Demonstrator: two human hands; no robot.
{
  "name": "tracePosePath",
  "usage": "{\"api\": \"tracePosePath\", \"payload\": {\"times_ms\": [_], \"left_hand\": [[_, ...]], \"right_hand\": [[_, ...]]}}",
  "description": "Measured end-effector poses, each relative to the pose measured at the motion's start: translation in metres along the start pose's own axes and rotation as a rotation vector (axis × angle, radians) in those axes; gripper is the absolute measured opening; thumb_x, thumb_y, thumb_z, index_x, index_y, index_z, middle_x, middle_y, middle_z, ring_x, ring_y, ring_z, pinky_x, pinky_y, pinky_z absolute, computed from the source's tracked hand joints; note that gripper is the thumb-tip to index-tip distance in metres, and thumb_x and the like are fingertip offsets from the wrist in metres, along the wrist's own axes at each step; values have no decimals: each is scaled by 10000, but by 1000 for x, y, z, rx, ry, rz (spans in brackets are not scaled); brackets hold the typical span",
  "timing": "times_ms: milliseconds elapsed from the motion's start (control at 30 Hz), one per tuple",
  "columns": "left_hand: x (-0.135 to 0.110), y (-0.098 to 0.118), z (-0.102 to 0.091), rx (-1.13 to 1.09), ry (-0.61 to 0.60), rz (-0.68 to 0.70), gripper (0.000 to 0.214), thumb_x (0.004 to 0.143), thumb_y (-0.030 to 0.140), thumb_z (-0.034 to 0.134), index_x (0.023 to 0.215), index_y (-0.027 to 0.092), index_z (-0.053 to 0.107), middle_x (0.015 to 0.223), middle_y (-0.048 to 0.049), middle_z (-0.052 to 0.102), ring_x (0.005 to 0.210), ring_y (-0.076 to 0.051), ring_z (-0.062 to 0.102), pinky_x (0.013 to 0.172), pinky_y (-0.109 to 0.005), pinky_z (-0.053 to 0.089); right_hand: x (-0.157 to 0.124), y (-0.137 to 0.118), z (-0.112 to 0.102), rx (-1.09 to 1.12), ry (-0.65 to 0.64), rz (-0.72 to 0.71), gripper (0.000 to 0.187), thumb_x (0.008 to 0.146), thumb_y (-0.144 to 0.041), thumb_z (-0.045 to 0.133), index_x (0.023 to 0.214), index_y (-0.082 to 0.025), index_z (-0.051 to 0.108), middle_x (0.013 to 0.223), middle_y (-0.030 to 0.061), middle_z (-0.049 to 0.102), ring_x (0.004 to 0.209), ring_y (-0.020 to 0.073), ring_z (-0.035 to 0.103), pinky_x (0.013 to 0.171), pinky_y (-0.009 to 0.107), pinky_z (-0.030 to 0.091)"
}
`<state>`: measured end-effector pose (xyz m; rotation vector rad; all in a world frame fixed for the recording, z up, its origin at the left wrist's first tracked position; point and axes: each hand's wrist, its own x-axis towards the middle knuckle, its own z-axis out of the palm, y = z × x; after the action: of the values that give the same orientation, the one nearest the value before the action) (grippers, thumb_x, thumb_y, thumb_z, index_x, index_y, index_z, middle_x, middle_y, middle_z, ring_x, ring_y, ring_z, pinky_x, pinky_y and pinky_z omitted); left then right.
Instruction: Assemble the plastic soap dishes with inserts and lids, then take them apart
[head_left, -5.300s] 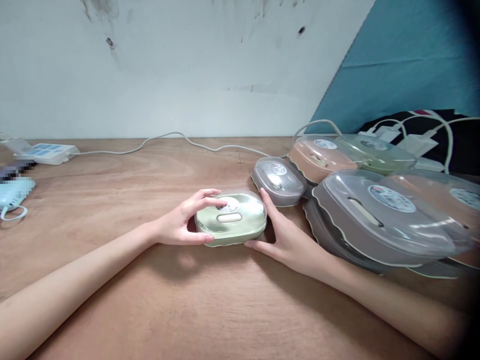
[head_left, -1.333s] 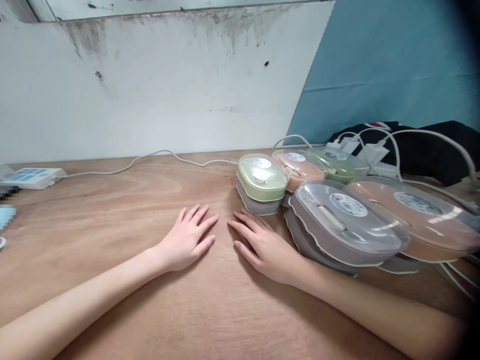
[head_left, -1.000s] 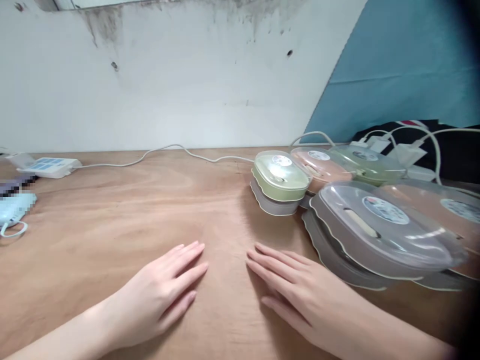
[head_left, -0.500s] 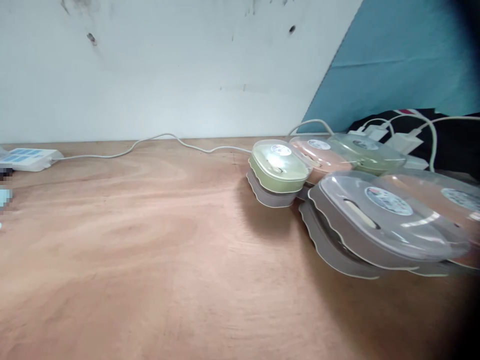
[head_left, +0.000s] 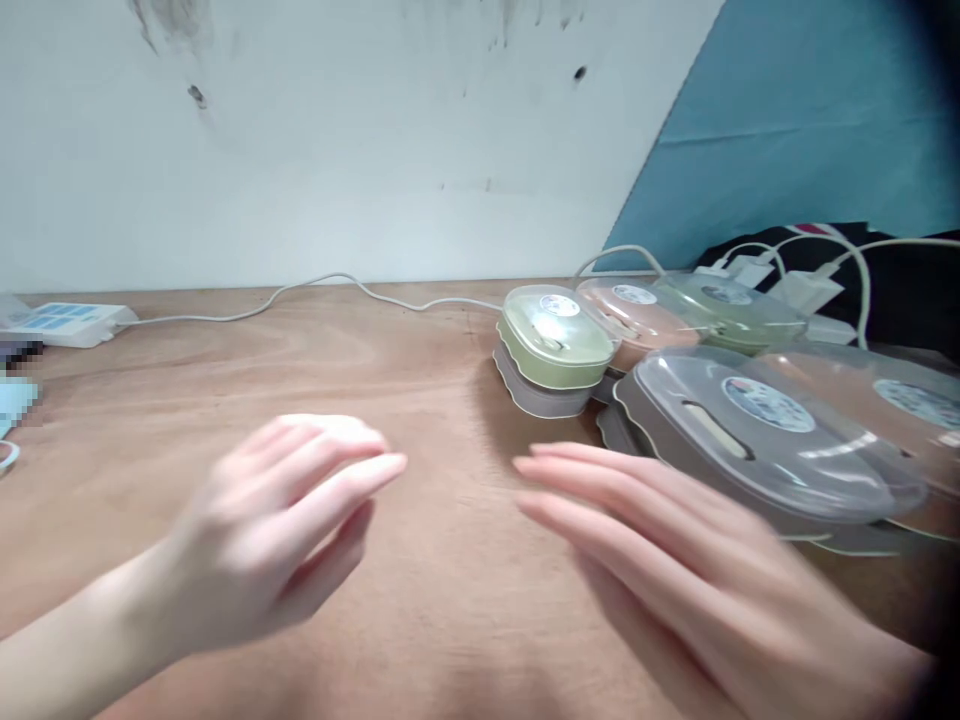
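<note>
My left hand [head_left: 274,530] is over the wooden table [head_left: 442,590], fingers loosely bent and slightly blurred, with nothing seen in it. Opposite, my right hand [head_left: 675,560] stretches its fingers toward the left one and also holds nothing visible. A gap separates the two hands. Nearest to the right hand is a large grey lidded container [head_left: 667,430] with a clear cover, partly hidden behind that hand; whether they touch I cannot tell. Behind it sits a small green lidded container [head_left: 555,350], stacked on a grey piece. Beside that is a pink lidded container [head_left: 637,310].
Another green container [head_left: 735,310] and a larger pink one [head_left: 847,380] stand at the right. White plugs [head_left: 810,290] with cables lie behind them. A white cable [head_left: 337,277] runs along the pale wall [head_left: 375,140] to a white power strip [head_left: 75,322] at far left.
Both hands have come into view from below, one on each side. The view has tilted slightly. The containers appear to stay in place.
</note>
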<state>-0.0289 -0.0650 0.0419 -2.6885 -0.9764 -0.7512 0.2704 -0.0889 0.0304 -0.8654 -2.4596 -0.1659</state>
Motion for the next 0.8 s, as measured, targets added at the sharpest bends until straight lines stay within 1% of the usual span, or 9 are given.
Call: {"api": "tracePosePath", "payload": {"times_ms": [33, 67, 100, 133, 167, 233, 300, 433, 800], "left_hand": [[8, 2, 9, 18, -72, 17, 419, 871, 180, 437, 1289, 204, 446, 1194, -104, 582, 1091, -231, 541, 909, -391, 462], [15, 3, 20, 30, -195, -25, 428, 887, 251, 441, 1300, 140, 432, 1268, -154, 528, 1164, -265, 496, 946, -427, 436], [21, 3, 31, 20, -316, -49, 493, 893, 340, 442, 1318, 92, 405, 1341, -188, 453, 1243, -299, 418, 986, -465, 396], [26, 1, 42, -2, -416, -67, 553, 897, 402, 427, 1343, 81, 370, 1394, -198, 380, 1297, -312, 343, 1013, -487, 358], [29, -1, 51, -27, -475, -96, 568, 907, 421, 398, 1368, 96, 333, 1434, -187, 311, 1335, -307, 271, 1048, -507, 299], [32, -7, 66, -88, -532, -122, 567, 920, 433, 364, 1396, 135, 289, 1473, -157, 223, 1368, -277, 179, 1087, -495, 226], [33, -11, 71, -133, -539, -126, 545, 928, 418, 353, 1402, 159, 281, 1485, -135, 192, 1377, -255, 145, 1103, -476, 193], [30, -14, 68, -162, -506, -120, 508, 931, 381, 360, 1391, 171, 311, 1484, -121, 203, 1377, -243, 155, 1106, -464, 193], [28, -10, 67, -156, -467, -126, 487, 926, 354, 383, 1371, 159, 346, 1468, -135, 255, 1366, -256, 197, 1094, -470, 222]], "right_hand": [[9, 1, 6, -22, -70, 9, 422, 879, -185, 421, 1298, -234, 447, 1304, 84, 525, 1234, 253, 448, 953, 387, 464], [17, 4, 15, -40, -130, 48, 441, 879, -201, 426, 1319, -182, 423, 1331, 124, 496, 1266, 281, 407, 963, 440, 452], [23, 7, 26, -31, -200, 84, 469, 879, -253, 439, 1331, -131, 404, 1360, 159, 457, 1288, 305, 370, 976, 480, 434], [27, 10, 37, -2, -258, 119, 499, 882, -282, 433, 1343, -97, 379, 1385, 173, 421, 1307, 307, 337, 986, 488, 423], [30, 14, 47, 29, -290, 161, 539, 885, -309, 423, 1360, -69, 340, 1395, 187, 401, 1315, 303, 322, 995, 492, 413], [32, 20, 60, 80, -322, 224, 580, 892, -332, 398, 1381, -41, 287, 1406, 199, 378, 1318, 281, 323, 1009, 472, 402], [32, 24, 63, 94, -330, 243, 549, 896, -319, 384, 1372, -54, 316, 1411, 190, 375, 1317, 267, 329, 1020, 460, 393], [30, 25, 57, 84, -337, 202, 460, 895, -284, 381, 1318, -111, 428, 1419, 156, 377, 1322, 273, 318, 1021, 475, 383], [29, 23, 58, 92, -302, 173, 441, 891, -253, 389, 1314, -132, 434, 1399, 148, 410, 1317, 274, 326, 1014, 484, 387]]}}
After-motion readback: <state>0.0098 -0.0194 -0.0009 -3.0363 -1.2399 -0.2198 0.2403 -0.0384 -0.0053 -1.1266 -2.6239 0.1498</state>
